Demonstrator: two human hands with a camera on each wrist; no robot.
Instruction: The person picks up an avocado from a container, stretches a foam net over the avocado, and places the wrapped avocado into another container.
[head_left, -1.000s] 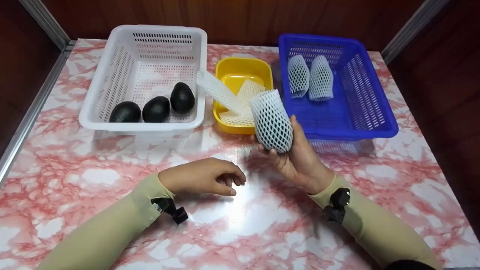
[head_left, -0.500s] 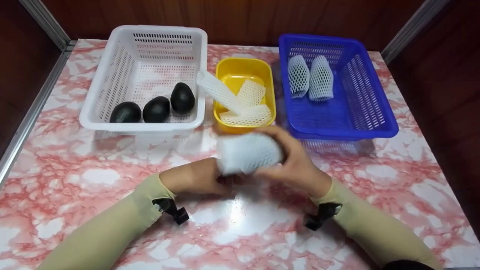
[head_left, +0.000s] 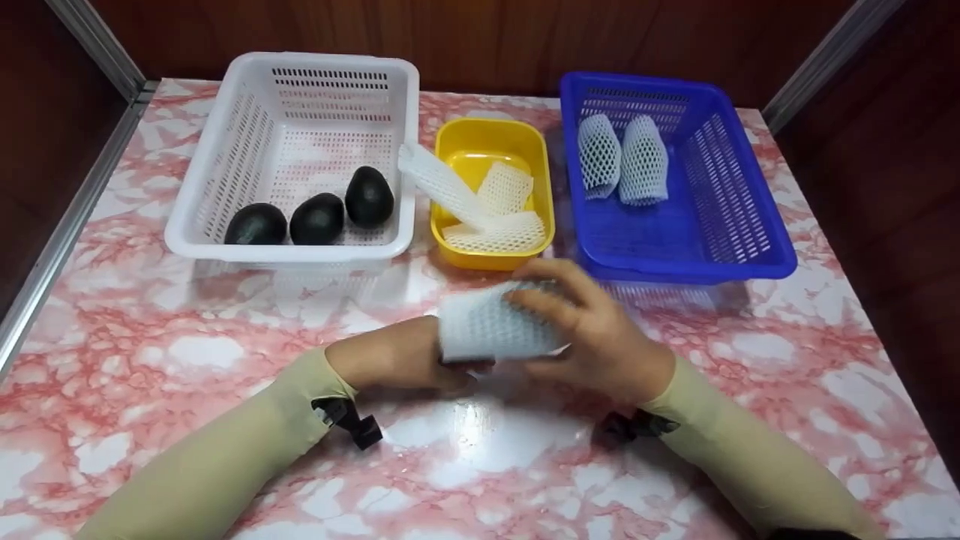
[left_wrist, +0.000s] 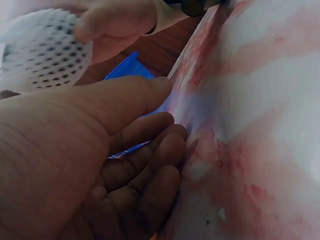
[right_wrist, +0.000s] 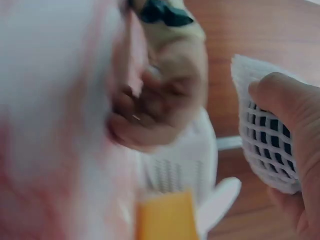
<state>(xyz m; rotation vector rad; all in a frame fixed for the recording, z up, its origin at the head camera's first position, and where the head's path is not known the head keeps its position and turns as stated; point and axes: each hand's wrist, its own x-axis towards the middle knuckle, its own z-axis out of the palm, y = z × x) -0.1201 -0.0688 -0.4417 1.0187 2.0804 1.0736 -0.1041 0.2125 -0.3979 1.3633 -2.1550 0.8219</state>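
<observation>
My right hand (head_left: pixel 611 330) grips an avocado in a white foam net (head_left: pixel 487 326) above the middle of the table. The netted fruit lies sideways, its long end pointing left. In the right wrist view the dark skin shows through the foam net (right_wrist: pixel 267 135), with the thumb pressed on it. My left hand (head_left: pixel 394 351) is beside the table surface, partly behind the net's left end in the head view. In the left wrist view the left hand's fingers (left_wrist: pixel 145 150) hang loosely curled with nothing in them, apart from the netted avocado (left_wrist: pixel 47 52).
A white basket (head_left: pixel 289 253) with three bare avocados (head_left: pixel 316 219) stands back left. In the middle, a yellow container (head_left: pixel 491 259) holds several foam nets (head_left: pixel 499 231), one leaning over onto the white basket. A blue basket (head_left: pixel 690 271) at right holds two netted avocados (head_left: pixel 643 161).
My right hand has brought the netted avocado down and left from in front of the yellow container, turning it from upright to sideways. My left hand has stayed nearly in place.
</observation>
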